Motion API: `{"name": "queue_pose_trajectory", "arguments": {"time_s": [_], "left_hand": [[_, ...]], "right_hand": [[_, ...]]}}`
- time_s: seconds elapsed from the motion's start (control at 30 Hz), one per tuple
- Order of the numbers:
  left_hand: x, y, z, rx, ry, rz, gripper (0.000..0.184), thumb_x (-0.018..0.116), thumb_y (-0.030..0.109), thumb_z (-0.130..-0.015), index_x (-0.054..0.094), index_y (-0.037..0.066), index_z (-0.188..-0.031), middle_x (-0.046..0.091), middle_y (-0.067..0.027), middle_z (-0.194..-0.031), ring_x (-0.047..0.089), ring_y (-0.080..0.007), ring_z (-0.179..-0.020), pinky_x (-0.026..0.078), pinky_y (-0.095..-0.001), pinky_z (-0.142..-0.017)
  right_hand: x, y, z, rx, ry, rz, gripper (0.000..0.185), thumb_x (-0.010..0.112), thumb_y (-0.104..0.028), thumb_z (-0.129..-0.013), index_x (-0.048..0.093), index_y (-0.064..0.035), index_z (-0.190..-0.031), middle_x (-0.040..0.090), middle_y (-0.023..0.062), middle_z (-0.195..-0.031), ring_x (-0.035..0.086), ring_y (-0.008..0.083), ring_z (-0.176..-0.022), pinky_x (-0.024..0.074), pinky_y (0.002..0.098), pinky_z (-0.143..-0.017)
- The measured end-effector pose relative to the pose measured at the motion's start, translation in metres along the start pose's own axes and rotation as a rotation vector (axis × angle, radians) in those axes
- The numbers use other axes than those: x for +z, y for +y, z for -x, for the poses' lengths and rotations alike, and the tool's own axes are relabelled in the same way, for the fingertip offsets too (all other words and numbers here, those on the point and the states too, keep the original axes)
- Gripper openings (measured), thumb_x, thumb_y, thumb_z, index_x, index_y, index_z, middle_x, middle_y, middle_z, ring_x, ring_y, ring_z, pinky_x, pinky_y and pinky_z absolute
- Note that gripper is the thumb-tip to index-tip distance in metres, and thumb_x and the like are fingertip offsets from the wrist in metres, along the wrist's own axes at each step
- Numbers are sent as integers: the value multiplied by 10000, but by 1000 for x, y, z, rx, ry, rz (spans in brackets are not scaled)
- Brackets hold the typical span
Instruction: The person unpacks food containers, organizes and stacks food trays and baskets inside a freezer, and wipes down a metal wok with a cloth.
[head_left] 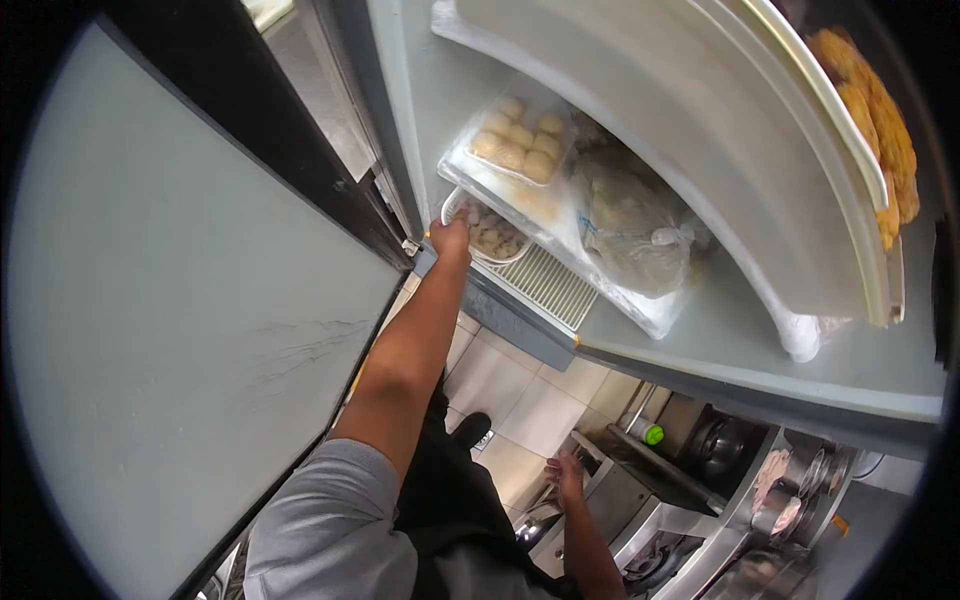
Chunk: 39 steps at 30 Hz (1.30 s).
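Observation:
My left hand (450, 238) reaches into an open fridge or freezer and is closed on the near rim of a white plastic tub (497, 251). Small pale pieces fill the tub, too blurred to name. It sits low, on a wire rack (553, 285), under a frosty shelf (640, 312). On that shelf lie a clear tray of round dough-like balls (520, 140) and a knotted plastic bag (640, 235), its contents unclear. Lower in view, my right hand (567, 478) hangs away from the fridge with its fingers apart and nothing in it.
The fridge door (190, 300) stands swung open at left. A large pale bin (690, 130) rests on an upper shelf, with orange-brown food (870, 120) behind it. Tiled floor (510, 385) lies below. Metal counters with pans (790, 490) are at lower right, near a green-capped container (650, 434).

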<state>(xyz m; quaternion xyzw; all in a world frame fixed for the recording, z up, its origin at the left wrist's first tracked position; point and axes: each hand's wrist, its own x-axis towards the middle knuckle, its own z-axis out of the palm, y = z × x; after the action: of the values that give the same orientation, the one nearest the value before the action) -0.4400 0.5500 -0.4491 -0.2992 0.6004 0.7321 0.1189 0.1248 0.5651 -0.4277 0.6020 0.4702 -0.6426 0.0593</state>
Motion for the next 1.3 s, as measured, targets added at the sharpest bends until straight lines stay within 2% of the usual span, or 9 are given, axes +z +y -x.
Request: {"name": "queue_pose_trajectory", "arguments": {"time_s": [0.03, 0.2, 0.43, 0.57, 0.83, 1.0, 1.13, 1.17, 1.3], "left_hand": [[5, -4, -2, 90, 117, -196, 452, 792, 167, -733, 509, 10, -1049, 617, -127, -973, 611, -193, -720, 509, -310, -571], [8, 9, 8, 25, 63, -366, 822, 888, 195, -569, 439, -133, -1174, 553, -266, -1192, 569, -325, -1081, 453, -345, -935], [23, -13, -36, 101, 98, -593, 814, 903, 255, -551, 478, -147, -1117, 624, -241, -1095, 609, -338, -1014, 472, -348, -903], [17, -10, -25, 57, 70, -350, 735, 881, 326, -578, 537, -152, -1018, 630, -249, -1078, 624, -340, -989, 503, -356, -847], [-39, -7, 30, -124, -110, -23, 383, 652, 401, -824, 586, 60, -986, 570, -41, -775, 530, -150, -642, 433, -321, -505], [-176, -74, 91, 124, -246, -313, 179, 631, 243, -858, 597, 74, -909, 561, -4, -716, 529, -100, -609, 425, -248, -486], [-362, -76, 162, -453, -131, -568, 341, 589, 321, -864, 557, 105, -1126, 593, -88, -989, 583, -222, -786, 495, -415, -628], [-398, -57, 186, -568, -2, -482, 363, 564, 299, -871, 519, 110, -1178, 563, -116, -1063, 578, -272, -837, 493, -486, -653], [-513, 13, 267, -490, 127, -351, 399, 587, 270, -847, 502, 67, -1179, 544, -131, -1023, 574, -264, -771, 499, -448, -563]], "right_hand": [[-6, 10, 2, 17, 25, 2, 511, 533, -478, -896, 492, -72, -1204, 625, 84, -961, 611, 168, -802, 494, 314, -621], [-12, 46, 14, 56, 10, 9, 426, 571, -401, -886, 512, -78, -1158, 621, 73, -947, 618, 177, -782, 495, 308, -626], [12, 65, 24, 35, -43, 101, 450, 607, -358, -876, 512, -68, -1207, 633, 66, -977, 625, 170, -850, 496, 315, -659], [8, 68, 26, -5, -34, 125, 439, 624, -358, -868, 519, -77, -1189, 631, 36, -957, 622, 158, -840, 494, 314, -673], [-7, 76, 16, -23, -51, 132, 308, 592, -345, -880, 571, -114, -1082, 620, 5, -899, 608, 131, -767, 471, 270, -623], [-4, 64, 11, -99, -80, 321, 351, 552, -378, -899, 575, -76, -1077, 642, 36, -891, 634, 148, -772, 507, 302, -608], [-5, 41, 5, -304, -119, 684, 536, 448, -493, -938, 550, -12, -1153, 675, 91, -969, 645, 152, -751, 519, 304, -603], [-18, 78, -30, -831, -166, 679, 566, 434, -515, -939, 544, -8, -1165, 679, 86, -968, 645, 154, -753, 519, 304, -610], [-15, -5, 14, -475, -181, 559, 460, 552, -406, -917, 549, -11, -1153, 663, 76, -889, 627, 145, -718, 488, 290, -559]]}}
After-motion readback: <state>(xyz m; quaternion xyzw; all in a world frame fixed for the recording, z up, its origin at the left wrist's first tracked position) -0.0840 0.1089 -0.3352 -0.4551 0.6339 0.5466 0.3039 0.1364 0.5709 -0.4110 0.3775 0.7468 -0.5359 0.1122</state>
